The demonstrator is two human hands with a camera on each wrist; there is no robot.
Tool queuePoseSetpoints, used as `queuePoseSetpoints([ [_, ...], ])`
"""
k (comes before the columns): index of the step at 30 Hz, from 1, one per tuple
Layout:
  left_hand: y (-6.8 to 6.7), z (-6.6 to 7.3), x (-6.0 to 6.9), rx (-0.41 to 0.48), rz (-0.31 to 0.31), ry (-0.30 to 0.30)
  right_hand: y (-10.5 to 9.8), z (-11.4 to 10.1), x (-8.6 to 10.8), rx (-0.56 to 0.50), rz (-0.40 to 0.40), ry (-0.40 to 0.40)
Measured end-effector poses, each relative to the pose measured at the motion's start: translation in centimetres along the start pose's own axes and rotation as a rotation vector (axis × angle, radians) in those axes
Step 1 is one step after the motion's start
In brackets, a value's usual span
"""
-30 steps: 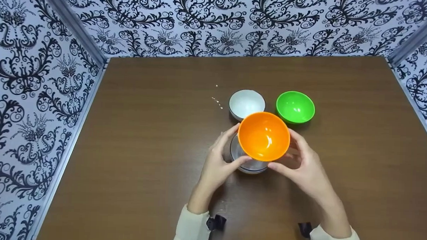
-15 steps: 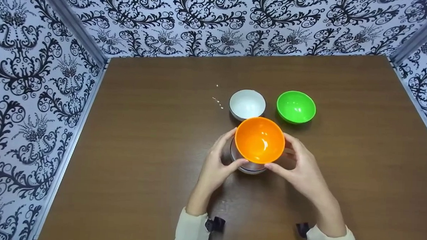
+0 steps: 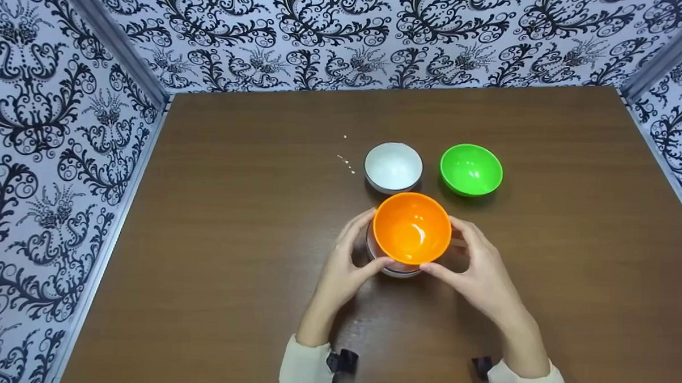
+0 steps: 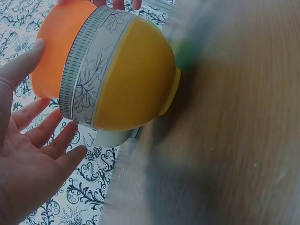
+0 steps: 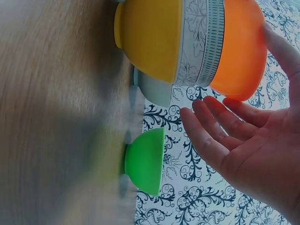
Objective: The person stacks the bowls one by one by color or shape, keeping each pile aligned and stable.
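Observation:
Both hands hold an orange bowl (image 3: 412,228) from its two sides, thumbs at the near rim and fingers around the far sides. The left hand (image 3: 341,271) is at its left, the right hand (image 3: 485,279) at its right. Below it stands a patterned bowl (image 3: 401,273), mostly hidden in the head view. In the left wrist view this bowl has a yellow lower part (image 4: 136,77) and a white leaf-patterned band (image 4: 93,70); the orange bowl (image 4: 58,42) sits in its mouth or just at it, I cannot tell which.
Behind the held bowl stand a white bowl (image 3: 393,167) and, to its right, a green bowl (image 3: 471,169). Small pale crumbs (image 3: 346,162) lie on the brown table (image 3: 232,210) left of the white bowl. Patterned panels (image 3: 335,38) border the table at the back and sides.
The orange bowl has come down and slightly toward the person and left, over the patterned bowl, with both hands moving along with it. The white and green bowls have stayed in place.

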State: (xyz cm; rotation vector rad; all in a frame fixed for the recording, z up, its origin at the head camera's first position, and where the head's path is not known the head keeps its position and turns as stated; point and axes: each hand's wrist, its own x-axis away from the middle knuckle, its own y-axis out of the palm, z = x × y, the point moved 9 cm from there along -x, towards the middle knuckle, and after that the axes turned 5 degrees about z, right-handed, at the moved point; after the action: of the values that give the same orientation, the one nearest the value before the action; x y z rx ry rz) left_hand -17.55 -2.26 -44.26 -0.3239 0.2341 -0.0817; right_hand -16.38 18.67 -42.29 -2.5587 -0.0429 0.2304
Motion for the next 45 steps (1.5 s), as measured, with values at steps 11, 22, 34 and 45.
queuePoseSetpoints([
  [11, 0.0, -0.7, 0.3, -0.017, -0.005, -0.023, 0.5, 0.3, 0.1, 0.036, -0.028, 0.028],
  [22, -0.1, -1.2, 0.7, -0.045, -0.011, -0.066, 0.9, 0.3, 0.2, 0.065, -0.034, 0.024],
  [34, -0.2, -1.4, 1.0, -0.043, 0.001, -0.046, 1.2, 0.6, 0.3, 0.080, -0.041, 0.022],
  [45, -0.1, -1.8, 1.1, -0.036, 0.001, -0.074, 1.5, 0.6, 0.3, 0.088, -0.050, 0.032],
])
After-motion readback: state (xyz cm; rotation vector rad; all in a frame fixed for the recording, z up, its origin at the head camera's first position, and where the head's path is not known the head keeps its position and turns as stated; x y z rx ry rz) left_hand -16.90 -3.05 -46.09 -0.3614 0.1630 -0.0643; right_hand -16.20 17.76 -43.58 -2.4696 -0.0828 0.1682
